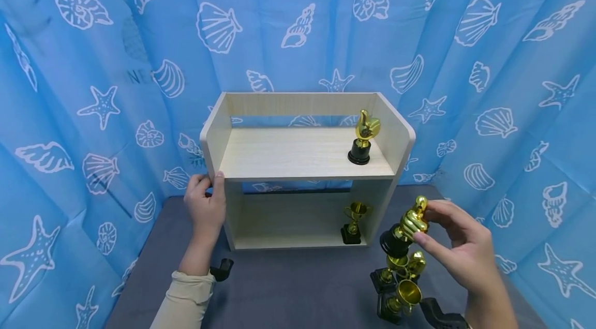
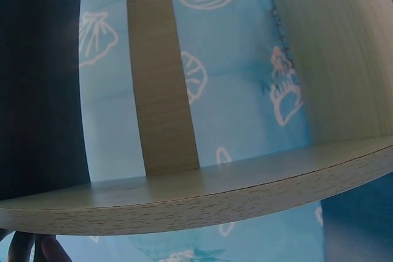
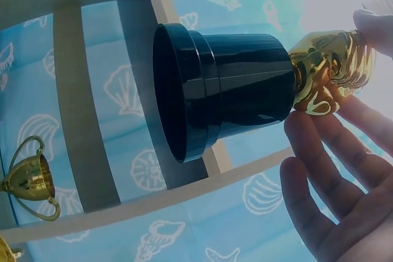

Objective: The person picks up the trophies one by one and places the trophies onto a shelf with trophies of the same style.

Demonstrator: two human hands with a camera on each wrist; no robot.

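My right hand (image 1: 465, 243) pinches a gold thumbs-up trophy (image 1: 412, 223) by its fist; the trophy tilts, its black base pointing down and left. In the right wrist view that base (image 3: 239, 84) fills the middle. Below it, several gold trophies cluster on the table, including a two-handled cup trophy (image 1: 408, 294) in front. My left hand (image 1: 207, 207) grips the left side panel of a pale wooden two-tier shelf (image 1: 288, 150), thumb at its front edge. A gold trophy with a black base (image 1: 361, 137) stands on the upper tier, right side; a small cup trophy (image 1: 356, 215) stands below it.
The shelf stands on a dark grey table (image 1: 288, 287). A blue curtain (image 1: 298, 13) with white shell prints surrounds it behind and at both sides. The upper tier's side walls and back rail rise around its board.
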